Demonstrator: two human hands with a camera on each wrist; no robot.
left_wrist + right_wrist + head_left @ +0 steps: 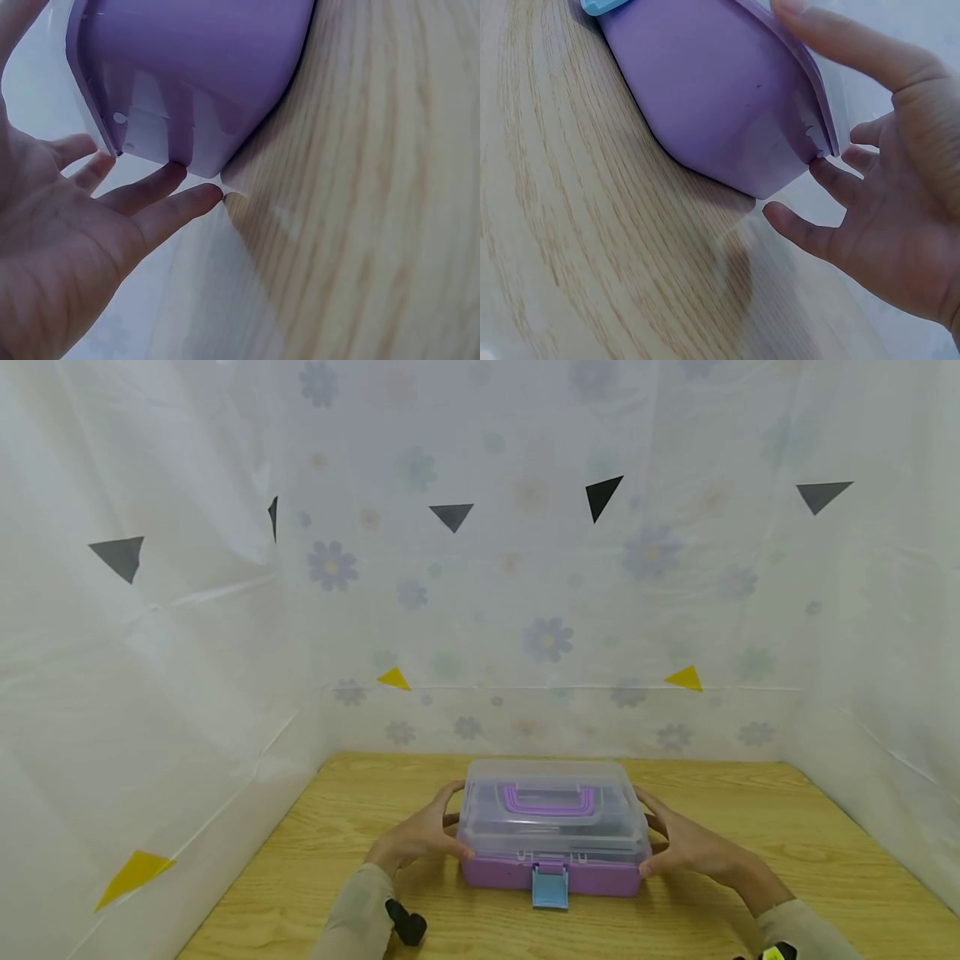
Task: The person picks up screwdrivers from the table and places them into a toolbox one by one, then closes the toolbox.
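Sleeves and wrists sit lowest in the head view, each with a small black wrist device. Left hand (420,842) is at the left end of the storage box (552,827), right hand (686,846) at its right end. Both are spread, fingers fairly straight, laid against the box ends with thumbs toward the near corners; nothing is pinched. In the left wrist view the fingertips (174,174) touch the lower edge of the purple base (202,67); in the right wrist view the thumb lies along the rim and the other fingers (832,176) meet the end of the base.

Box: clear lid (551,802) over a purple base, purple handle (551,802) folded flat under the lid top, light blue latch (551,887) hanging at the middle of the near side, between the two hands. It stands flat on the wooden table (787,860).

Surface: pale wood grain, bare on both sides outward of the hands and in the strip near the person. Behind the box, a short stretch of table runs to the back wall.

Surround: translucent white sheeting (187,652) with faint flower print closes left, back and right. Dark triangles (602,496) are stuck high on it, yellow triangles (685,678) lower down. Left and right table edges meet the sheeting, well apart from the hands.
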